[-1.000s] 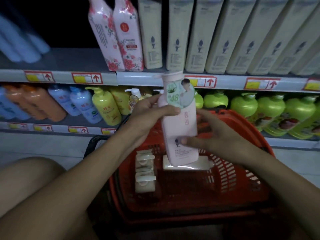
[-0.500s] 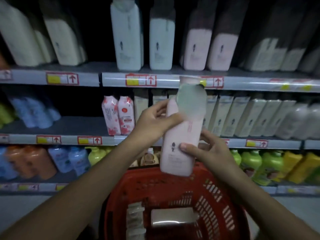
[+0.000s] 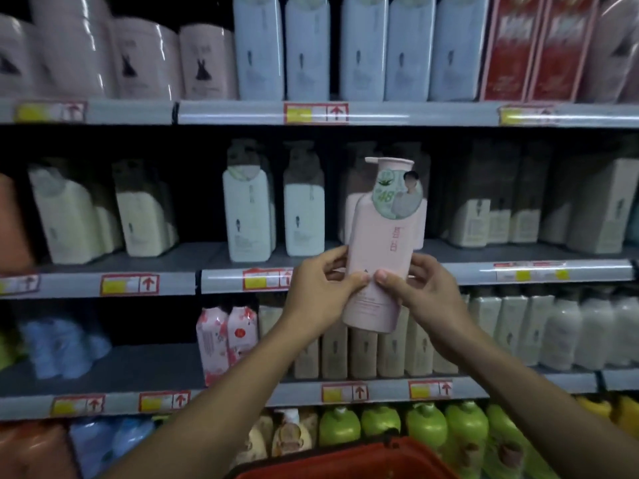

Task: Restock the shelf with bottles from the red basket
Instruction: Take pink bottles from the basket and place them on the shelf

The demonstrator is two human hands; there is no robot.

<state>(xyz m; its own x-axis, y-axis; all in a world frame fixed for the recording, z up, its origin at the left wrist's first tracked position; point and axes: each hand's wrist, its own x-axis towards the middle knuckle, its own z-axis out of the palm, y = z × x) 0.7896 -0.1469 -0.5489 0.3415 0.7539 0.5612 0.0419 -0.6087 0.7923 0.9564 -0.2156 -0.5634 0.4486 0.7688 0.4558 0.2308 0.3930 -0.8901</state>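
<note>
A tall pink pump bottle [image 3: 383, 243] with a round green sticker near its top stands upright in front of the middle shelf [image 3: 345, 257]. My left hand [image 3: 321, 292] grips its lower left side and my right hand [image 3: 422, 292] grips its lower right side, thumbs meeting on the front. Behind the bottle, a similar pink bottle [image 3: 351, 216] stands on that shelf. Only the rim of the red basket [image 3: 345, 461] shows at the bottom edge; its contents are out of view.
White and cream bottles [image 3: 247, 216] fill the middle shelf on both sides. Pale blue bottles [image 3: 307, 50] and red boxes [image 3: 532, 46] stand on the shelf above. Beige bottles [image 3: 363, 350] and pink pouches [image 3: 226, 337] sit below, green bottles [image 3: 425, 426] lower still.
Both hands have raised the pink bottle from over the basket up to the middle shelf, and my view has tilted upward. My left hand slid from the bottle's top to its lower part.
</note>
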